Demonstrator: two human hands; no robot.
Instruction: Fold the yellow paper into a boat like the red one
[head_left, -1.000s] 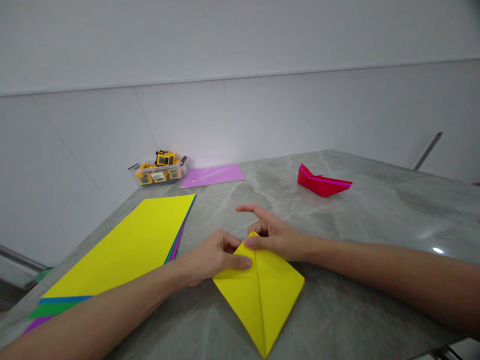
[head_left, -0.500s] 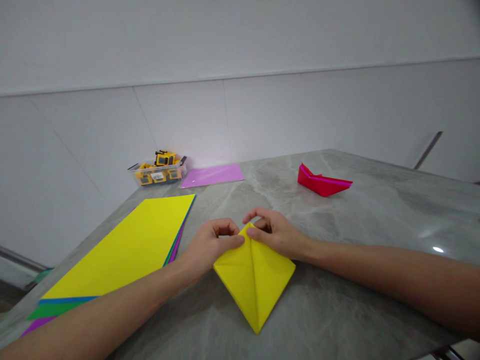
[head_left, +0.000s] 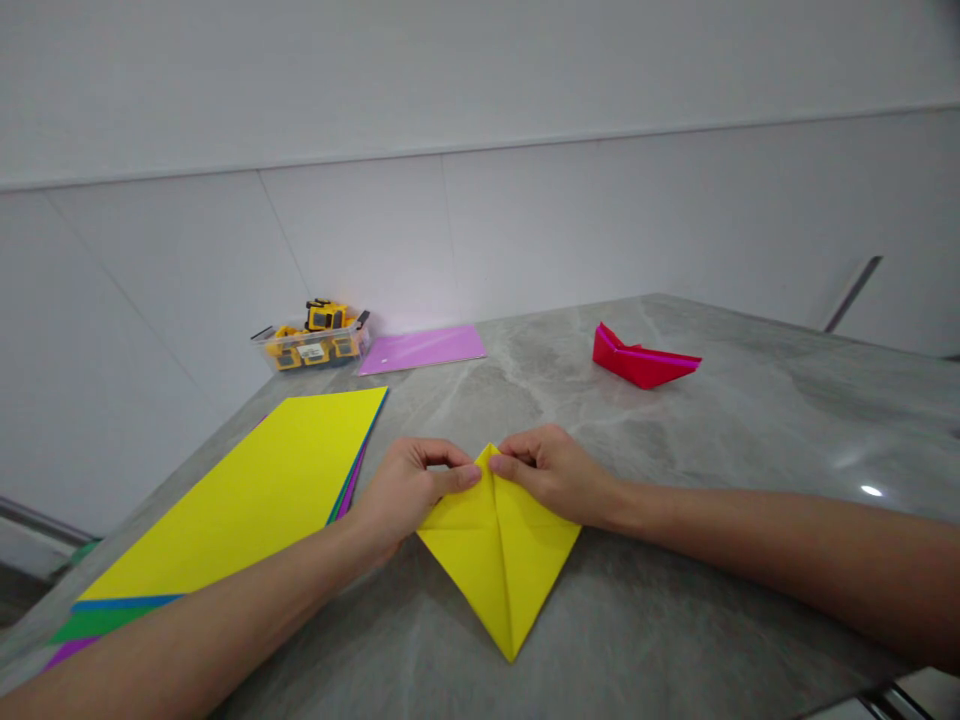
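A folded yellow paper (head_left: 499, 550), diamond-shaped with a crease down its middle, is held just above or on the grey table in front of me; which of the two I cannot tell. My left hand (head_left: 420, 490) pinches its upper left edge, thumb on the near face. On the other side of the top corner, my right hand (head_left: 551, 470) pinches the upper right edge, its thumb close to the tip. The fingers behind the paper are partly hidden. The lower corner points toward me.
Left of my hands lies a stack of coloured paper sheets (head_left: 247, 490), yellow on top. A red and pink paper boat (head_left: 645, 368) stands at the back right. By the wall are a clear bin of yellow toy vehicles (head_left: 315, 345) and a purple sheet (head_left: 427, 350).
The right index finger, raised before, has come down behind the paper's top edge. The paper's top corner has shifted slightly left along with both hands.
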